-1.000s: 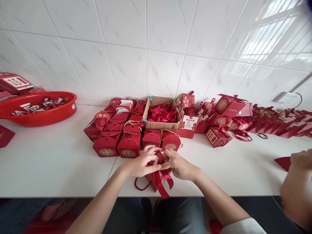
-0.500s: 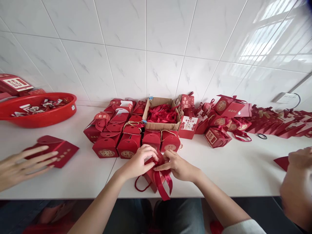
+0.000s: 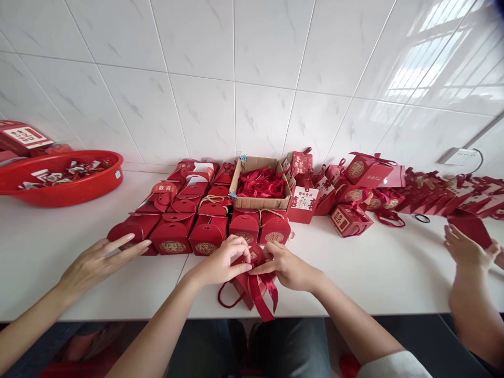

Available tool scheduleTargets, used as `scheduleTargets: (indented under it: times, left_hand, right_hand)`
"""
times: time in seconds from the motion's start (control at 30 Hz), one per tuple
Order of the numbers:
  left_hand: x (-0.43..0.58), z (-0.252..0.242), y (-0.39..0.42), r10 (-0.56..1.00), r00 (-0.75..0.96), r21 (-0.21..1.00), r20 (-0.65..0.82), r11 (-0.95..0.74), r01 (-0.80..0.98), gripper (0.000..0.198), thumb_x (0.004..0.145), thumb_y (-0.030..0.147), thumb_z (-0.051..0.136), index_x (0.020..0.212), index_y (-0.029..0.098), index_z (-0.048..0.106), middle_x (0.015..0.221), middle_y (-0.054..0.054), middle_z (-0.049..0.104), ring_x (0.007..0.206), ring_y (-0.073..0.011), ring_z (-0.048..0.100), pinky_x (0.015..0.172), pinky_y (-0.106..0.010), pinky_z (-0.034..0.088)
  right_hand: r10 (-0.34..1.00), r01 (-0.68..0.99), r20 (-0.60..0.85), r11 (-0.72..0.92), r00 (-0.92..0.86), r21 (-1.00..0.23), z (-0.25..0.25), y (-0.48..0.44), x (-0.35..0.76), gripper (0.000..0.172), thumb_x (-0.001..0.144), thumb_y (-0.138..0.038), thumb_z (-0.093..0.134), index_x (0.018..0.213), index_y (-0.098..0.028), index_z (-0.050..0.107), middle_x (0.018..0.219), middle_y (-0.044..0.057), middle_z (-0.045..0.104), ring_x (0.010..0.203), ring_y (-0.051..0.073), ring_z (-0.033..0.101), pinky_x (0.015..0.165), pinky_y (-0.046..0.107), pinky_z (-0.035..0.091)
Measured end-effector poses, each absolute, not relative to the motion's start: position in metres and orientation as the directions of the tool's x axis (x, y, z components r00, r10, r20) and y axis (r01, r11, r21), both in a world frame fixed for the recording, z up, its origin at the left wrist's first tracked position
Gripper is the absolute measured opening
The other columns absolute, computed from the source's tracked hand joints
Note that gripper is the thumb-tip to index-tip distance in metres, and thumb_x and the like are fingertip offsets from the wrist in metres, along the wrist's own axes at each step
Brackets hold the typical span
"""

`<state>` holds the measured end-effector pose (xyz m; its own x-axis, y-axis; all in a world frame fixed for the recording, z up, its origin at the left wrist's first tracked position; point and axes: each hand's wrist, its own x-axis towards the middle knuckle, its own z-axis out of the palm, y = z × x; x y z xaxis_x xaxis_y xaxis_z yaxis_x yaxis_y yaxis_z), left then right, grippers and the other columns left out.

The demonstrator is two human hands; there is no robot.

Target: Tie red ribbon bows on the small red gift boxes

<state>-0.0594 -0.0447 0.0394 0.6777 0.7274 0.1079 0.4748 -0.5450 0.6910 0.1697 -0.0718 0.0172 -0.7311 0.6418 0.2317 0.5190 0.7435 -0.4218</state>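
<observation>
A small red gift box (image 3: 242, 286) with a twisted cord handle stands near the table's front edge before me. Over its front hang the two tails of a red satin ribbon (image 3: 259, 300). My left hand (image 3: 225, 259) pinches the ribbon at the top of the box, fingers curled. From the other side my right hand (image 3: 286, 266) is closed on the ribbon too, its index finger pointing at the left fingertips. The ribbon's crossing is partly hidden by my fingers. Just behind are red boxes with gold emblems (image 3: 274, 231).
Behind the boxes stands a cardboard box (image 3: 260, 203) of red ribbons. A red basin (image 3: 71, 191) of wrapped sweets is at left. Beribboned boxes (image 3: 349, 220) fill the right back. A co-worker's hand (image 3: 98, 262) touches a box at left; another person's hands (image 3: 468, 252) hold red card at right.
The co-worker at left has moved a red box rightward to the end of the front row. At right, the other person's red card has been raised. My hands have barely shifted.
</observation>
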Motion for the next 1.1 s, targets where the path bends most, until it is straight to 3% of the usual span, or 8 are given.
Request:
scheduleTargets:
  times: [0.23,0.43,0.63,0.83,1.0,1.1]
  left_hand:
    - [-0.053,0.034,-0.043,0.684,0.725,0.662,0.082,-0.581,0.474,0.026,0.093,0.034,0.041,0.080,0.024,0.061,0.089,-0.001,0.057,0.096,-0.0185,0.050,0.092,-0.031,0.040]
    - [-0.052,0.031,-0.042,0.751,0.649,0.733,0.117,-0.507,0.454,0.019,0.093,0.034,0.043,0.081,0.022,0.053,0.090,-0.001,0.053,0.095,-0.0177,0.047,0.089,-0.031,0.040]
    - [-0.054,0.034,-0.042,0.699,0.713,0.766,0.052,-0.486,0.420,0.013,0.086,0.032,0.052,0.080,0.021,0.050,0.089,-0.001,0.048,0.093,-0.0179,0.047,0.085,-0.030,0.041]
    - [-0.053,0.033,-0.041,0.695,0.718,0.765,-0.032,-0.445,0.465,0.023,0.091,0.038,0.045,0.080,0.021,0.056,0.095,-0.002,0.046,0.100,-0.0191,0.046,0.092,-0.034,0.038]
    - [-0.049,0.027,-0.045,0.773,0.634,0.754,0.035,-0.437,0.491,0.034,0.092,0.045,0.039,0.073,0.021,0.052,0.085,0.000,0.046,0.092,-0.0184,0.045,0.088,-0.034,0.039]
    - [-0.045,0.020,-0.048,0.836,0.534,0.686,0.130,-0.464,0.560,0.031,0.087,0.046,0.049,0.071,0.020,0.049,0.084,0.000,0.047,0.088,-0.0189,0.045,0.085,-0.037,0.039]
  right_hand:
    - [0.638,0.523,0.230,0.749,-0.735,-0.406,0.018,-0.071,0.168,0.062,0.077,0.007,0.044,0.117,-0.035,0.066,0.080,0.002,0.034,0.079,0.018,0.036,0.072,0.031,0.035]
    - [0.640,0.521,0.236,0.747,-0.731,-0.412,0.018,-0.071,0.169,0.061,0.077,0.007,0.044,0.117,-0.035,0.066,0.080,0.001,0.034,0.078,0.017,0.035,0.072,0.030,0.035]
    - [0.638,0.520,0.244,0.751,-0.730,-0.407,0.014,-0.070,0.169,0.061,0.077,0.007,0.045,0.115,-0.035,0.067,0.081,0.002,0.035,0.078,0.017,0.035,0.072,0.030,0.035]
    - [0.649,0.526,0.238,0.740,-0.723,-0.419,0.014,-0.071,0.169,0.059,0.079,0.006,0.043,0.115,-0.035,0.067,0.080,0.001,0.034,0.078,0.017,0.036,0.073,0.030,0.035]
    - [0.649,0.527,0.200,0.730,-0.734,-0.435,0.018,-0.072,0.168,0.051,0.086,0.001,0.043,0.115,-0.033,0.067,0.080,0.002,0.034,0.078,0.017,0.036,0.073,0.030,0.037]
    - [0.644,0.521,0.191,0.731,-0.741,-0.440,0.020,-0.073,0.168,0.053,0.084,0.002,0.043,0.116,-0.032,0.067,0.079,0.001,0.034,0.078,0.017,0.036,0.074,0.030,0.037]
